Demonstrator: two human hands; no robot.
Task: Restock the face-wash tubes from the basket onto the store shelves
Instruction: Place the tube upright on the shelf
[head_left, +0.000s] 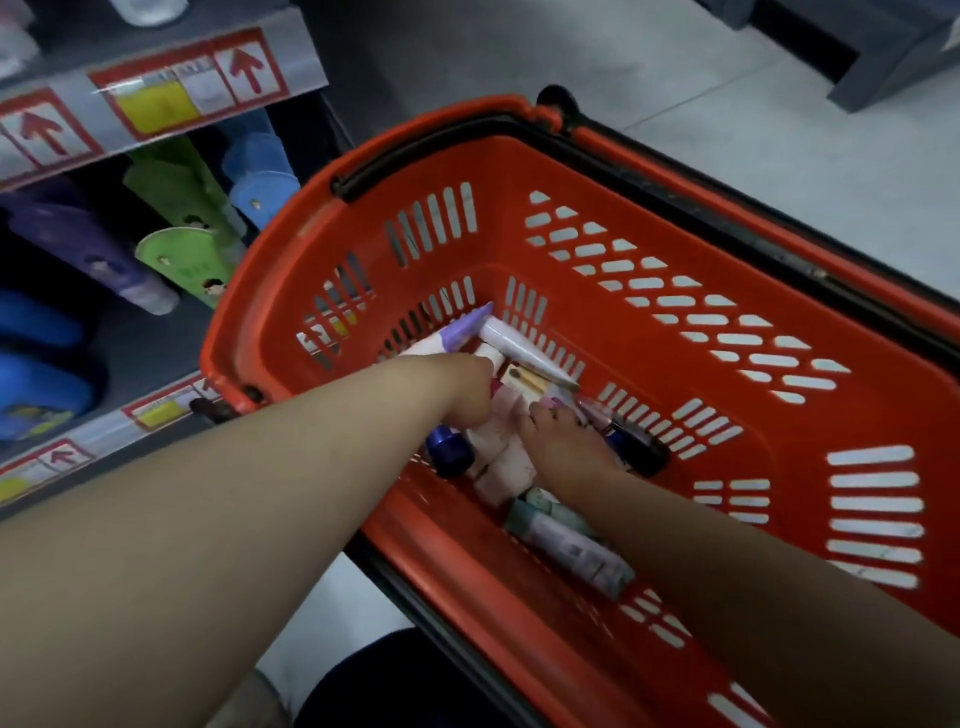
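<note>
Red plastic basket (649, 171) holds all the stock. At its near end lies a grey tube (566, 545). Mid-basket, both hands are down in the pile. The right grip (566, 447) curls its fingers onto a pale tube (498, 457), probably holding it, though blur hides the thumb. The left grip (462, 389) covers its own fingers, so I cannot tell its state. That pale tube lies between them, long axis running near to far, right grip nearer. By the basket's far wall rests a lilac tube (470, 330). Left of the basket stand the shelves (301, 62).
</note>
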